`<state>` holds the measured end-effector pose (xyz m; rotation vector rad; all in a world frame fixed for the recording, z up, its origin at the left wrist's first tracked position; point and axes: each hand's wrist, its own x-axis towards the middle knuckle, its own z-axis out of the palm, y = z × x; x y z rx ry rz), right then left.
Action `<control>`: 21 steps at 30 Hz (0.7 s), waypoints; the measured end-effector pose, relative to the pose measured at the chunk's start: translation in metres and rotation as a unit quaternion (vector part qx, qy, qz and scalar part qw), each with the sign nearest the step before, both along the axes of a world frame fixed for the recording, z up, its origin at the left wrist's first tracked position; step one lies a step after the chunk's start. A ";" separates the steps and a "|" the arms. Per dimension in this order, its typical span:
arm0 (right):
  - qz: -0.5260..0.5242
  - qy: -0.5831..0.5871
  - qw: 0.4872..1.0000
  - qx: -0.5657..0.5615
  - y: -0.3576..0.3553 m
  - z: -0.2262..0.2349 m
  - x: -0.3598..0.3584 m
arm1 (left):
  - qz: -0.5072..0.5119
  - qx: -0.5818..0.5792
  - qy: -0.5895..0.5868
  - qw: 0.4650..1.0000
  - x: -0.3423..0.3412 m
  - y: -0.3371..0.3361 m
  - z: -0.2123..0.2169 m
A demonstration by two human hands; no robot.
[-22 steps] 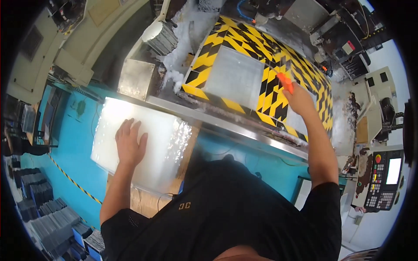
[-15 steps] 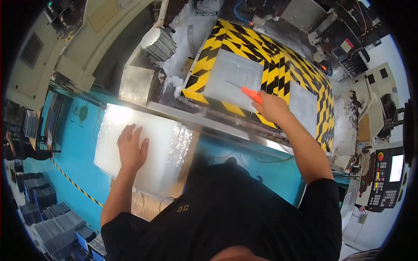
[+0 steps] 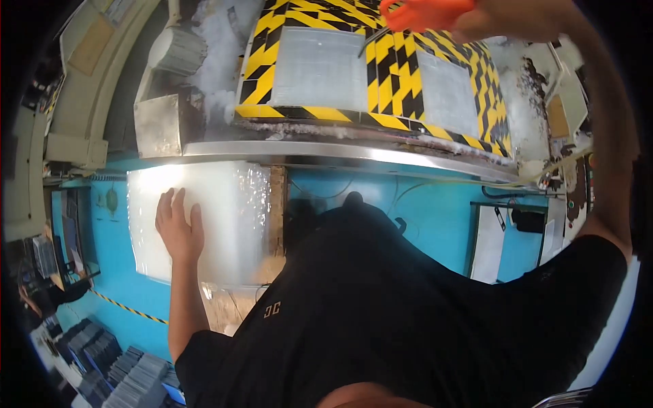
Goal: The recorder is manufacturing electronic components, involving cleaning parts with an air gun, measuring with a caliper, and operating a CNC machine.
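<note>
My left hand (image 3: 179, 228) lies flat with its fingers apart on a stack of translucent whitish sheets (image 3: 221, 204), which has crinkled clear film along its right side. At the upper edge, my right hand (image 3: 507, 19) is closed round an orange air blow gun (image 3: 428, 13) with a thin bent metal nozzle. That nozzle points down over the right edge of a clear sheet (image 3: 320, 68) on a machine bed (image 3: 394, 75) covered in yellow-and-black striped tape. A second clear sheet (image 3: 449, 92) lies to its right on the same bed.
A metal rail (image 3: 326, 149) runs along the machine's front edge. White shavings (image 3: 221, 61) heap beside the bed, near a metal box (image 3: 158, 126). A pale hose (image 3: 469, 182) crosses at the right. Stacked grey panels (image 3: 136, 374) stand at lower left; another person (image 3: 58, 299) is far left.
My right hand has swung up and to the right with the blow gun. The view has turned, shifting the bed up and left; my left hand stays on the stack.
</note>
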<state>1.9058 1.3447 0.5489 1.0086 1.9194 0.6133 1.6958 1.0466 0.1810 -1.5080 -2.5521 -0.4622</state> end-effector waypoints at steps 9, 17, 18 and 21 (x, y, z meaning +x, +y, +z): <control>0.128 0.188 0.972 0.050 0.061 0.003 0.179 | -0.015 0.001 0.003 1.000 -0.002 -0.006 -0.006; -0.093 0.218 0.971 0.022 0.050 -0.097 0.282 | -0.033 0.005 0.014 0.999 -0.007 0.001 -0.004; -0.097 0.217 0.971 0.022 0.052 -0.112 0.297 | -0.032 0.000 0.001 0.999 -0.009 0.001 -0.004; -0.138 0.250 0.958 0.016 0.062 -0.148 0.353 | -0.029 -0.012 -0.017 0.999 -0.007 0.014 0.002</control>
